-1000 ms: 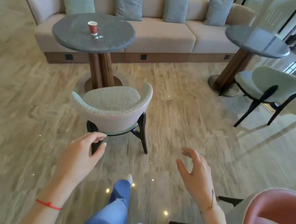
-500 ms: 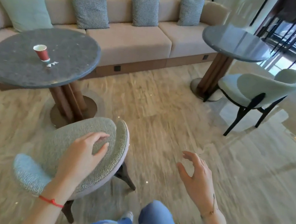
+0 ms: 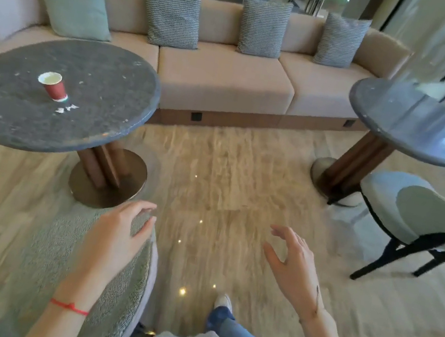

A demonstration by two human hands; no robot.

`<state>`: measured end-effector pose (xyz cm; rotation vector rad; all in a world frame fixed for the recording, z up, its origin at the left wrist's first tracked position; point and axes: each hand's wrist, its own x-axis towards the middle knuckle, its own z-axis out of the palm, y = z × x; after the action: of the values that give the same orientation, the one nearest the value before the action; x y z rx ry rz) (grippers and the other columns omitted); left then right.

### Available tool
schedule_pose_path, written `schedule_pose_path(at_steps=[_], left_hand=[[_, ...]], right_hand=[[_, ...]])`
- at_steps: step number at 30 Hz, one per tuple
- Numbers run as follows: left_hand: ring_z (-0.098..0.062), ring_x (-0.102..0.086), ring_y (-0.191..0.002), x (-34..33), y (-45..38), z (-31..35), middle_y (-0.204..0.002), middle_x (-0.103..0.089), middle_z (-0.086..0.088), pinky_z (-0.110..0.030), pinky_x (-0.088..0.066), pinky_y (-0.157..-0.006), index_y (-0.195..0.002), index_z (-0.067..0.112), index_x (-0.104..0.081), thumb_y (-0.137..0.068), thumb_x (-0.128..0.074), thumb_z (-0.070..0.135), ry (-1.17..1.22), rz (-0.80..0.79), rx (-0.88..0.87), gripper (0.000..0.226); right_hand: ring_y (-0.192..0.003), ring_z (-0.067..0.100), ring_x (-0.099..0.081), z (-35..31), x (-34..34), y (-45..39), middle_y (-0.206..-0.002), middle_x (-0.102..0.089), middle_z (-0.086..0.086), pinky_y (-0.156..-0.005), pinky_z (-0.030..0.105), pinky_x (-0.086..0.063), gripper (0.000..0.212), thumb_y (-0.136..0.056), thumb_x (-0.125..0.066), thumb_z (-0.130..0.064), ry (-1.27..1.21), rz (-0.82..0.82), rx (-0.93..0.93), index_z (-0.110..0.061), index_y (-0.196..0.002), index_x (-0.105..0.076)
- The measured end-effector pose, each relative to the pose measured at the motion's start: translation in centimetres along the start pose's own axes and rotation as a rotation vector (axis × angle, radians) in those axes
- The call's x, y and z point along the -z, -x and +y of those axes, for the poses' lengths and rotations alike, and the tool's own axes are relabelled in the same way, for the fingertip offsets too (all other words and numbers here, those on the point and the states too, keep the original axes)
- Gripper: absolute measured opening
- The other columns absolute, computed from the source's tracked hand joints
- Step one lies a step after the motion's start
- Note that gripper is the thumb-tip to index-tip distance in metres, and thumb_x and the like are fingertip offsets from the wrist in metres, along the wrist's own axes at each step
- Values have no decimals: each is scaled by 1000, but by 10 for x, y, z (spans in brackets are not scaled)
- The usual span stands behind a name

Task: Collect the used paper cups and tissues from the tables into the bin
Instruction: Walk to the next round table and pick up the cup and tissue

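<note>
Upright, red paper cup [image 3: 53,85] with white rim stands on round table [image 3: 106,86]

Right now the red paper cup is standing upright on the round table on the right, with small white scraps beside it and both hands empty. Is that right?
Not quite: the head view shows the red paper cup upright on the left round table, not the right one. The white scraps lie beside it, and the left hand and right hand hold nothing.
</note>
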<state>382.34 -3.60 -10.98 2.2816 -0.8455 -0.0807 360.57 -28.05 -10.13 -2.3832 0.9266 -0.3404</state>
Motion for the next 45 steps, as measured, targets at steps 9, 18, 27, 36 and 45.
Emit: schedule_pose_path(at_steps=[9, 18, 27, 36, 45], left_hand=[[-4, -63, -90, -52, -115, 43, -98, -68, 15, -23, -48, -75, -107, 25, -68, -85, -69, 21, 14, 179, 245, 22], [-8, -64, -88, -51, -196, -2, -95, -69, 10, -29, -51, -73, -108, 24, -68, -85, -69, 21, -28, 349, 471, 23], [-4, -61, -94, 6, -310, -105, -102, -67, 13, -22, -47, -79, -114, 23, -65, -86, -67, 23, -128, 513, 597, 28], [-10, -59, -96, 38, -388, -195, -109, -67, 3, -23, -46, -80, -118, 17, -64, -90, -63, 26, -168, 585, 832, 30], [-21, -54, -114, 26, -451, -279, -124, -59, -2, -40, -47, -94, -125, 17, -57, -89, -62, 32, -156, 648, 1090, 39]], right_hand=[[-107, 12, -55, 19, 21, -223, -109, -62, -12, -88, 20, -36, 33, -87, -64, -32, 29, -142, 235, -23, -119, -57], [-115, 9, -53, -38, -53, -372, -117, -61, -11, -96, 22, -38, 37, -88, -63, -29, -34, -354, 423, -25, -124, -54], [-115, 10, -53, -167, -157, -525, -115, -61, -12, -96, 23, -38, 36, -88, -63, -31, -89, -464, 631, -25, -122, -54], [-119, 17, -51, -291, -268, -621, -123, -59, -3, -100, 29, -42, 42, -90, -61, -32, -131, -647, 806, -18, -128, -51], [-129, 21, -39, -392, -388, -686, -139, -43, 5, -110, 33, -32, 67, -86, -66, -35, -111, -898, 941, -14, -141, -34]])
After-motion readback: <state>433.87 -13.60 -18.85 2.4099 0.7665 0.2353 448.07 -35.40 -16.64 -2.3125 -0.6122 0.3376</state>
